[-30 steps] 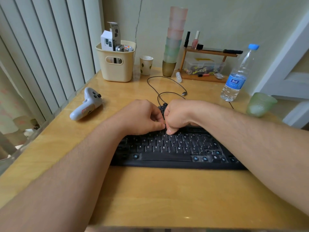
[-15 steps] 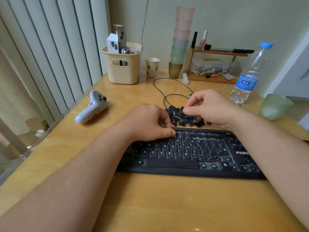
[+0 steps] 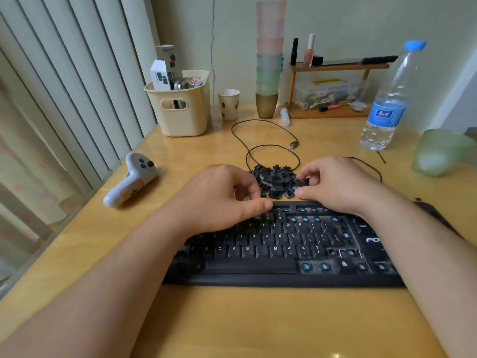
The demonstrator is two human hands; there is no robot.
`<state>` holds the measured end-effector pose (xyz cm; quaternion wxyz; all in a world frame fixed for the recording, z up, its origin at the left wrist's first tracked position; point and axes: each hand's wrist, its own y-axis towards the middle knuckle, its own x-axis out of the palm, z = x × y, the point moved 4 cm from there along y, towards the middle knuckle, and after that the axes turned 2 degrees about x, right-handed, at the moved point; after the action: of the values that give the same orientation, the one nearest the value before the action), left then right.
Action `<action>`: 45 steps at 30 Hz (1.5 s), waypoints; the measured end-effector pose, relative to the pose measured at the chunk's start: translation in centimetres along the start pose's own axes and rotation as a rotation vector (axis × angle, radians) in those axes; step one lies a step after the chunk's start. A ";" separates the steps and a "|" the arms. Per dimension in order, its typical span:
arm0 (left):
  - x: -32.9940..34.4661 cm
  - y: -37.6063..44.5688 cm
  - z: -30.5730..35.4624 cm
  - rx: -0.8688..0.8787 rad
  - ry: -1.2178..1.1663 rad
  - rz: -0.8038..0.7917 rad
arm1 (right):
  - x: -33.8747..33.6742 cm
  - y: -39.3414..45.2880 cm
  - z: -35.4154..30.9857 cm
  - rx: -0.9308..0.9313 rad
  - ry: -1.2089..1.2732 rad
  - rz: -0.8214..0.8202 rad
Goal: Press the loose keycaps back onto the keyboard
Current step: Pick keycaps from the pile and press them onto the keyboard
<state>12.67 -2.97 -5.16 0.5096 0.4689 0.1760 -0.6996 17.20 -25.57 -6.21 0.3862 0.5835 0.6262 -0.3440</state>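
Head view is showing both forearms reaching over a black keyboard [image 3: 284,244] lying on a yellow wooden desk [image 3: 232,319]. Right hand [image 3: 335,184] is sitting at the near-right edge of the pile of loose keycaps [image 3: 275,180], with its fingers [image 3: 305,174] curling in and appearing to pinch one dark keycap [image 3: 300,182]; the cap's legend and which way up it is cannot be made out. Left hand [image 3: 222,197] is hovering over the keyboard's upper rows, fingers loosely curled and thumb stretched toward the right hand, holding nothing that is showing. Pile is lying just beyond both hands, between them and a looped black cable [image 3: 271,148]. Under and to the right of the right hand, many bare blue switch stems [image 3: 305,266] are showing along the top and bottom rows, so my judgement is that the task is running well short of done. Risks as I am reading them: the pinched cap may be going onto the wrong switch, since the caps are heaped unsorted; pressing it tilted or turned could be bending a stem or leaving it half seated; fingers raking the heap could be scattering caps toward the cable or off the desk. Further right of the right hand, a water bottle [image 3: 387,104] is standing, and a careless forearm sweep could be tipping it.
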 end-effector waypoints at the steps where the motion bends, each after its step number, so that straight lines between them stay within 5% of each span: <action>1: 0.0 0.1 0.2 -0.010 -0.041 0.018 | 0.1 0.1 0.1 0.001 -0.008 -0.010; 12: -0.3 3.3 3.3 -0.034 -0.131 -0.155 | 0.0 0.4 0.2 -0.076 -0.014 -0.005; 19: 1.2 3.5 1.8 -0.050 -0.258 -0.010 | 0.4 0.5 0.3 -0.115 -0.114 -0.073; 27: 1.5 2.5 1.2 0.004 0.006 0.024 | 0.5 1.2 0.3 -0.142 -0.161 -0.082; 35: 0.9 2.1 0.8 0.005 0.061 0.063 | 0.2 1.0 -0.1 -0.198 -0.091 0.081; 45: -0.3 1.2 1.5 -0.058 -0.530 0.086 | -1.9 -4.1 -4.9 -0.511 0.173 0.287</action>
<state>13.07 -4.39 -3.88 0.5803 0.2616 0.0363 -0.7704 12.71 -22.48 -2.29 0.5103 0.5770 0.6342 -0.0667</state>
